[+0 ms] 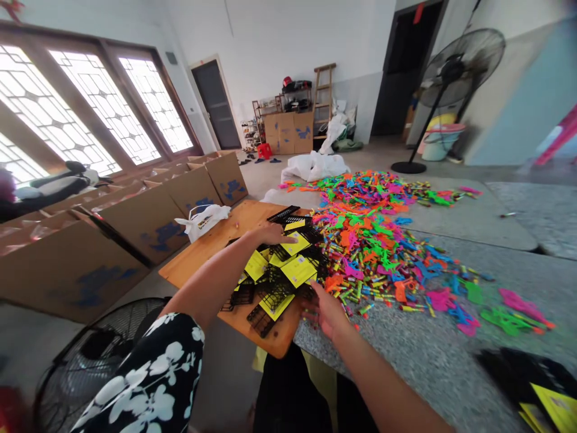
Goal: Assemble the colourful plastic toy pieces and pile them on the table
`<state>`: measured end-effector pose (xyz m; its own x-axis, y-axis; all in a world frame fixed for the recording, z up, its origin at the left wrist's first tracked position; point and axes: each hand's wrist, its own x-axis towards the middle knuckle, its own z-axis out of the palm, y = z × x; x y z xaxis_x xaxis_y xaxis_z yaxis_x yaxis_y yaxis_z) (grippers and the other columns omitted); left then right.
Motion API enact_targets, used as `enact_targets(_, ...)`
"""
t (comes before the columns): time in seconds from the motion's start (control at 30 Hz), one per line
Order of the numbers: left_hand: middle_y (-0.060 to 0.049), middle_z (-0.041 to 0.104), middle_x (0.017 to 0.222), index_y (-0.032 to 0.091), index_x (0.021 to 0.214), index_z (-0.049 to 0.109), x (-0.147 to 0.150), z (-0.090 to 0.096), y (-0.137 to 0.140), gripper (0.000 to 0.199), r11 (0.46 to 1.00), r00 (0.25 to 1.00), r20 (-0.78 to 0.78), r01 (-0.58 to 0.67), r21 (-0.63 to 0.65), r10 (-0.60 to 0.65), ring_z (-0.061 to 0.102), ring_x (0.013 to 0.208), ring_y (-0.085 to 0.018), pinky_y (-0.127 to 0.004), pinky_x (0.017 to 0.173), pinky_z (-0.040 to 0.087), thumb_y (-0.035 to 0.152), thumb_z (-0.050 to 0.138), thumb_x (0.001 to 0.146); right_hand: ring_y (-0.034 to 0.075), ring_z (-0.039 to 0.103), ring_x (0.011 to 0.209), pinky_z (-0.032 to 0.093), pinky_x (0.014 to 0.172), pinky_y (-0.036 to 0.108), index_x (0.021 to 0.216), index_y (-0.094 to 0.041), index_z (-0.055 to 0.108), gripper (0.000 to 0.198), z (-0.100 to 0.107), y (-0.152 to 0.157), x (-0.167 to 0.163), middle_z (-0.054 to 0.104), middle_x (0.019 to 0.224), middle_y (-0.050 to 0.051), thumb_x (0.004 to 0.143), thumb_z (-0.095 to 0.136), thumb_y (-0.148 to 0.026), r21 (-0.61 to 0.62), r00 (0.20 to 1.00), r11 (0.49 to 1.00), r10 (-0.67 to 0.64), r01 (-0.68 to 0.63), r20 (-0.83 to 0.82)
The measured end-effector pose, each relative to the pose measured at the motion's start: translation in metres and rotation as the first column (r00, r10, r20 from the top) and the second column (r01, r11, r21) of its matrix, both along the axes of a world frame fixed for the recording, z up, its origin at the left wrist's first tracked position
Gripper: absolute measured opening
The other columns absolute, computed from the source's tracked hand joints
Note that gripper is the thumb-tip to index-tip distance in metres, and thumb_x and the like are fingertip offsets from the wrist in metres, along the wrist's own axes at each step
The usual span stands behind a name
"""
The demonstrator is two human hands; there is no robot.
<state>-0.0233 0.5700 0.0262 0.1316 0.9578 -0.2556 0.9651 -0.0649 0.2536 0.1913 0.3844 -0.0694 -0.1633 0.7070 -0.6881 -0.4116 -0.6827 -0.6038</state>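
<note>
A heap of black latticed pieces (276, 282) and yellow printed cards (298, 270) lies on the wooden board in front of me. My left hand (271, 233) reaches over the far side of this heap, fingers stretched out above a yellow card, gripping nothing that I can see. At the heap's near right edge, my right hand (328, 310) is open with thumb and fingers apart. Its fingertips are close to the black pieces; whether they touch is unclear. Just to the right spreads a big pile of bright plastic toy guns (374, 240) mixed with small multicoloured tubes.
The wooden board (202, 246) meets a grey stone slab (387, 349). A white plastic bag (205, 221) sits on the board's far left. Cardboard boxes (139, 219) line the left side, with a fan (97, 361) below. More black pieces and yellow cards (556, 406) lie at lower right.
</note>
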Motion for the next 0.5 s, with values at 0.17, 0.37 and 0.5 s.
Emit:
enact_targets(0.17, -0.023, 0.052, 0.155, 0.016, 0.153, 0.042, 0.038, -0.020, 0.007, 0.116, 0.992, 0.995, -0.081, 0.055, -0.118, -0.065, 0.054, 0.138, -0.042, -0.044, 0.110, 0.043, 0.076, 0.081, 0.061, 0.017, 0.072, 0.071, 0.061, 0.059, 0.027, 0.107, -0.018, 0.067, 0.024, -0.008, 0.023, -0.014, 0.078, 0.093, 0.006, 0.094, 0.070, -0.038, 0.027, 0.994, 0.996, -0.086, 0.088, -0.069)
enact_targets(0.37, -0.024, 0.065, 0.138, 0.014, 0.136, 0.058, 0.053, -0.016, 0.002, 0.096, 0.994, 0.994, -0.098, -0.028, 0.101, 0.038, 0.062, 0.128, -0.042, -0.044, 0.104, 0.049, 0.058, 0.092, 0.057, 0.022, 0.076, 0.081, 0.062, 0.060, 0.030, 0.105, -0.020, 0.069, 0.025, -0.017, 0.022, -0.027, 0.081, 0.094, 0.006, 0.081, 0.075, -0.026, 0.098, 0.988, 0.983, -0.153, 0.155, -0.025)
enact_targets(0.5, -0.013, 0.079, 0.108, 0.017, 0.110, 0.072, 0.027, 0.003, -0.003, 0.067, 0.976, 0.926, 0.349, -0.190, 0.106, 0.142, 0.072, 0.107, -0.035, -0.043, 0.096, 0.056, 0.050, 0.095, 0.056, 0.025, 0.077, 0.086, 0.064, 0.069, 0.033, 0.103, -0.020, 0.071, 0.034, -0.022, 0.020, -0.021, 0.082, 0.095, 0.006, 0.071, 0.076, -0.027, 0.261, 0.960, 0.924, -0.262, 0.279, -0.099)
